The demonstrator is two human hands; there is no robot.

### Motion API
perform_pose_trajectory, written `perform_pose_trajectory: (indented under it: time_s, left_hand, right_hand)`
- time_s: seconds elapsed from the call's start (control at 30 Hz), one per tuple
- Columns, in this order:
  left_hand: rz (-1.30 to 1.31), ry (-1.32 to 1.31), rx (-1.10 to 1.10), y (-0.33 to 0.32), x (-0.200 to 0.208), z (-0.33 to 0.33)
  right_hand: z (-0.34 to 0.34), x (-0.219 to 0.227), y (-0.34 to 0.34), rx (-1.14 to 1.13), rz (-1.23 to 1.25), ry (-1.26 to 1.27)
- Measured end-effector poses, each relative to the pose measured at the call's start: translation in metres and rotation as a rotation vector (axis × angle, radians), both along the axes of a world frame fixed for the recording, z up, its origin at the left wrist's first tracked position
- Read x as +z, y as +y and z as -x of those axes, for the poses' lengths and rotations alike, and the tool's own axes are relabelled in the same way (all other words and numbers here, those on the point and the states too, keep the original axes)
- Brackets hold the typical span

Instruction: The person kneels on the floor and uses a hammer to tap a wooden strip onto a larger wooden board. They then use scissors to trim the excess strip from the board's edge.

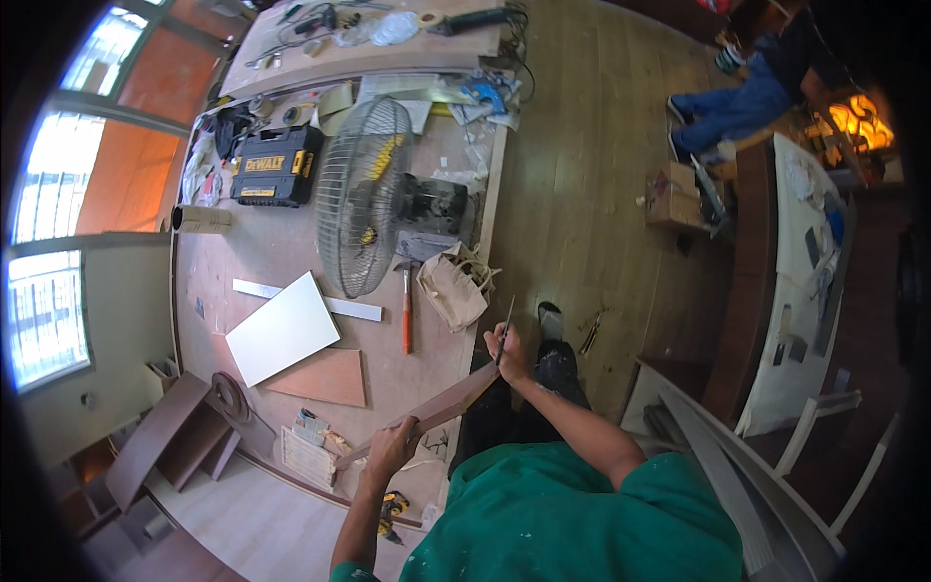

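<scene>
My left hand (391, 448) is closed round a narrow reddish-brown wooden board (448, 404), held slanting in front of my body by the table's near right edge. At the board's far right end, my right hand (507, 353) is closed on a thin dark pointed tool (505, 328). Its tip points away from me, and its lower end meets or nearly meets the board. Whether it is a blade, a file or a pencil cannot be made out. Beyond the board, a hammer (407, 312) with a red-orange handle lies on the table, beside a crumpled beige cloth bag (456, 289).
The worktable (262, 233) carries a standing fan (364, 199), a black-and-yellow tool case (276, 167), a white panel (283, 330) and a yellow drill (393, 514). A person in blue trousers (742, 105) is at the far right. Boards (737, 475) lean at my right.
</scene>
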State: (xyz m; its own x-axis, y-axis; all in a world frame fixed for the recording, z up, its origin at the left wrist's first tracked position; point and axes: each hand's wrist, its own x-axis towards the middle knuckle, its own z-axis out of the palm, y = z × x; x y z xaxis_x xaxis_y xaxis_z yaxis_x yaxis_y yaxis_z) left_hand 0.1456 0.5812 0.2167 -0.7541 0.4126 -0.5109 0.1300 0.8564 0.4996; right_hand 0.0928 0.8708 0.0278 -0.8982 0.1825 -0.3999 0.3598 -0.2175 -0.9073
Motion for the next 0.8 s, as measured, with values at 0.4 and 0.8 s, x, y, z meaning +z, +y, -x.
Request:
perform_pose_trajectory:
  time_s: [0.4, 0.8]
  left_hand:
    - [0.131, 0.015, -0.024, 0.038, -0.081, 0.036]
    - [0.224, -0.019, 0.030, 0.091, -0.145, 0.045]
  right_hand:
    - [0.041, -0.128, -0.009, -0.204, 0.005, -0.195]
    - [0.047, -0.084, 0.100, 0.017, -0.981, 0.020]
